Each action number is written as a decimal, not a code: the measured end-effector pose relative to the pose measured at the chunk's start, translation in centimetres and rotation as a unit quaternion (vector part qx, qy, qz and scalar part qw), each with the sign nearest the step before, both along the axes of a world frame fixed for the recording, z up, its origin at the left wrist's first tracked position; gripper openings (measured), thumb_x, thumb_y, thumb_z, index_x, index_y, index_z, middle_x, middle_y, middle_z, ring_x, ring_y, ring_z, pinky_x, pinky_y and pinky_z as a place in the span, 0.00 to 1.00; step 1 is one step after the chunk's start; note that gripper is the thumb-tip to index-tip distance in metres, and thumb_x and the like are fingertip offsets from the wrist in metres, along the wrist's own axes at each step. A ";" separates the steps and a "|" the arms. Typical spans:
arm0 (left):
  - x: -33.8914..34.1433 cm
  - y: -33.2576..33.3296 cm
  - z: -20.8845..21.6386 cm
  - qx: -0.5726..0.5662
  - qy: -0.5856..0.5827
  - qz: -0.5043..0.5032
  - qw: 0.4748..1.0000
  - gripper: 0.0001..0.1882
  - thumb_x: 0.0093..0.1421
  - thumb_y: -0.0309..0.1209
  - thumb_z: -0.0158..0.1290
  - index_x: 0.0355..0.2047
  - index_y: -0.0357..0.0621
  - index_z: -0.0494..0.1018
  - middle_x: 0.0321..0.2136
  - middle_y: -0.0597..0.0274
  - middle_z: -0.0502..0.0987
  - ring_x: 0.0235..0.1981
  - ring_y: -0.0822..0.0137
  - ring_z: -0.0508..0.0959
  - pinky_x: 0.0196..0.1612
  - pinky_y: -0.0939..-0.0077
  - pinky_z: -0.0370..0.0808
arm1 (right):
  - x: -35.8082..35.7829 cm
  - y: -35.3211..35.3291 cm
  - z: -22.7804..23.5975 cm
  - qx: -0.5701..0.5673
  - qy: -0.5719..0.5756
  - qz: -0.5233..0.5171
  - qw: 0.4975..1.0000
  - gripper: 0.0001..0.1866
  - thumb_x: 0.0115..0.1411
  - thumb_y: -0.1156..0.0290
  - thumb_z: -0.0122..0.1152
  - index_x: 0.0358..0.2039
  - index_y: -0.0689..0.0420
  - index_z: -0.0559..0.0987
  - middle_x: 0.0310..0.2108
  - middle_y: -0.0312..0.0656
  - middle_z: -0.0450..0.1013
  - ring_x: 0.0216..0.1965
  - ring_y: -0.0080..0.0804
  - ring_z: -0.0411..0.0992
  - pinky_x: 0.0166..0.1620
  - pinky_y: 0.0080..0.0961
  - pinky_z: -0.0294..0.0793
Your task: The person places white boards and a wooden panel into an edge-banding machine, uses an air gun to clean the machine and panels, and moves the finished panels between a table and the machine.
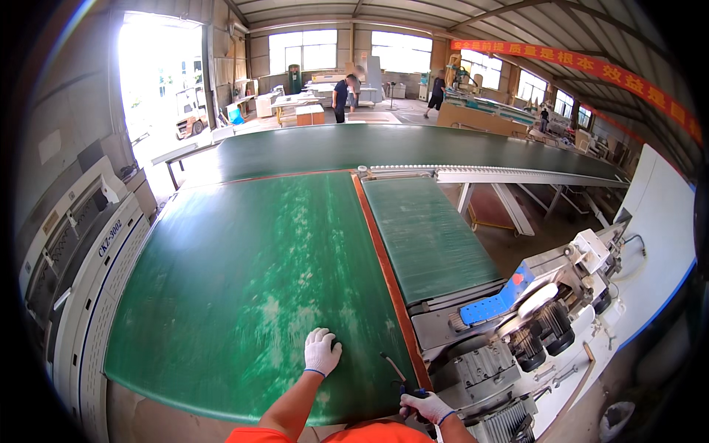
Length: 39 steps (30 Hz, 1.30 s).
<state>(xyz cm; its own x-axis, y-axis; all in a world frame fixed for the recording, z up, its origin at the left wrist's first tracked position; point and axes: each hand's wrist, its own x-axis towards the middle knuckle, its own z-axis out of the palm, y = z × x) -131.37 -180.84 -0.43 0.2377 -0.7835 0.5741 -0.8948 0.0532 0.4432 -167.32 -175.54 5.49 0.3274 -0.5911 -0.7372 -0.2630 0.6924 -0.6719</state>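
My left hand (322, 351), in a white knit glove, rests palm down on the wide green conveyor belt (199, 295), close to its near edge. Its fingers lie on the belt with the thumb apart, and nothing is held. Pale dusty streaks run along the belt ahead of that hand. My right hand (428, 407), gloved the same way, is closed round the dark handle of an air blow gun (402, 387). The gun's thin bent nozzle points forward and left over the belt's near right corner. Part of the handle is hidden by the fingers.
A reddish-brown edge strip (384, 258) separates the belt from a narrower green belt (432, 236). Machinery with motors (528, 347) and loose wrenches (565, 375) stands at right, a white machine (103, 295) at left. Beyond runs a long crosswise belt (295, 151); people (341, 100) stand farther back.
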 end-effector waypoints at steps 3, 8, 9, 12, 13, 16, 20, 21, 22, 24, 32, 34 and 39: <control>0.1 0.1 -0.1 0.005 0.003 0.001 1.000 0.14 0.54 0.36 0.63 0.39 0.44 0.81 0.49 0.53 0.80 0.59 0.47 0.74 0.64 0.50 0.69 | -0.1 -0.1 0.1 -0.006 0.000 0.016 1.000 0.16 0.67 0.55 0.69 0.40 0.56 0.84 0.28 0.35 0.84 0.23 0.18 0.75 0.23 0.19 0.62; 0.0 0.1 0.1 0.005 -0.001 0.000 1.000 0.14 0.54 0.36 0.63 0.39 0.43 0.81 0.50 0.53 0.80 0.59 0.46 0.74 0.64 0.49 0.69 | 0.1 0.0 0.6 -0.008 0.005 0.014 1.000 0.16 0.67 0.55 0.69 0.39 0.56 0.84 0.28 0.35 0.84 0.22 0.17 0.74 0.23 0.19 0.62; 0.1 0.1 0.0 0.003 -0.003 0.001 1.000 0.14 0.54 0.36 0.63 0.39 0.43 0.81 0.50 0.53 0.79 0.59 0.46 0.74 0.64 0.49 0.69 | 0.1 0.1 0.7 -0.010 0.004 0.013 1.000 0.16 0.67 0.55 0.69 0.39 0.56 0.84 0.28 0.35 0.84 0.22 0.17 0.74 0.23 0.19 0.61; 0.1 0.1 0.0 0.005 0.001 -0.001 1.000 0.14 0.54 0.36 0.63 0.39 0.43 0.81 0.50 0.53 0.79 0.59 0.46 0.74 0.64 0.49 0.69 | 0.1 0.1 0.5 -0.016 0.006 0.010 1.000 0.16 0.66 0.55 0.69 0.39 0.56 0.84 0.28 0.35 0.84 0.22 0.17 0.73 0.23 0.19 0.61; 0.1 0.0 0.0 0.007 0.004 -0.002 1.000 0.14 0.54 0.36 0.63 0.39 0.43 0.81 0.49 0.53 0.79 0.59 0.46 0.74 0.64 0.49 0.69 | 0.1 0.1 0.4 -0.014 0.005 0.010 1.000 0.16 0.66 0.55 0.69 0.39 0.56 0.84 0.28 0.35 0.84 0.21 0.17 0.73 0.23 0.19 0.61; 0.0 0.1 0.2 0.004 -0.002 -0.002 1.000 0.14 0.54 0.36 0.63 0.38 0.43 0.81 0.49 0.53 0.79 0.59 0.46 0.74 0.64 0.49 0.69 | 0.0 0.1 0.5 -0.012 0.004 0.009 1.000 0.16 0.66 0.55 0.69 0.40 0.56 0.84 0.28 0.35 0.84 0.21 0.16 0.72 0.23 0.19 0.60; 0.1 0.0 0.2 -0.004 -0.006 0.000 1.000 0.14 0.54 0.35 0.63 0.38 0.42 0.81 0.48 0.51 0.80 0.58 0.45 0.75 0.62 0.49 0.71 | 0.1 0.1 0.9 -0.012 0.003 0.007 1.000 0.16 0.66 0.54 0.70 0.40 0.56 0.84 0.28 0.34 0.84 0.21 0.16 0.71 0.23 0.18 0.60; 0.1 0.0 0.3 -0.004 -0.004 -0.001 1.000 0.13 0.54 0.35 0.63 0.38 0.42 0.81 0.48 0.51 0.80 0.58 0.45 0.75 0.62 0.49 0.71 | 0.1 0.1 0.9 -0.012 0.002 0.006 1.000 0.16 0.66 0.54 0.70 0.40 0.55 0.84 0.28 0.34 0.84 0.21 0.16 0.71 0.23 0.18 0.59; 0.0 0.0 0.3 -0.004 -0.002 -0.002 1.000 0.13 0.54 0.35 0.63 0.38 0.42 0.81 0.48 0.51 0.80 0.57 0.45 0.76 0.62 0.49 0.71 | 0.1 0.1 0.8 -0.011 0.003 0.006 1.000 0.16 0.66 0.54 0.70 0.40 0.55 0.84 0.28 0.34 0.84 0.21 0.16 0.71 0.23 0.19 0.60; 0.0 -0.1 0.3 -0.007 -0.002 -0.001 1.000 0.13 0.54 0.35 0.63 0.38 0.42 0.81 0.48 0.51 0.80 0.57 0.45 0.76 0.62 0.49 0.71 | 0.1 0.0 0.7 -0.011 0.005 0.008 1.000 0.16 0.66 0.54 0.70 0.40 0.55 0.84 0.28 0.34 0.84 0.21 0.16 0.71 0.23 0.19 0.60; 0.1 -0.3 -0.1 -0.002 -0.002 0.000 1.000 0.14 0.54 0.35 0.63 0.38 0.43 0.81 0.49 0.52 0.80 0.58 0.46 0.75 0.63 0.49 0.70 | 0.0 -0.1 0.3 -0.013 0.000 0.004 1.000 0.16 0.66 0.54 0.69 0.40 0.55 0.84 0.28 0.35 0.84 0.22 0.17 0.73 0.23 0.19 0.61; 0.0 -0.3 0.2 -0.006 -0.005 0.000 1.000 0.13 0.54 0.35 0.63 0.38 0.42 0.81 0.48 0.52 0.80 0.57 0.46 0.76 0.62 0.49 0.71 | -0.1 -0.1 0.3 -0.012 -0.001 0.002 1.000 0.16 0.66 0.54 0.70 0.40 0.55 0.84 0.28 0.35 0.84 0.22 0.17 0.74 0.23 0.19 0.61; 0.2 -0.2 0.0 0.012 0.001 -0.003 1.000 0.14 0.54 0.36 0.64 0.39 0.43 0.81 0.50 0.52 0.79 0.59 0.46 0.74 0.64 0.48 0.69 | 0.0 -0.1 0.2 -0.009 -0.003 0.005 1.000 0.16 0.66 0.54 0.69 0.39 0.56 0.84 0.28 0.35 0.84 0.22 0.17 0.74 0.23 0.19 0.61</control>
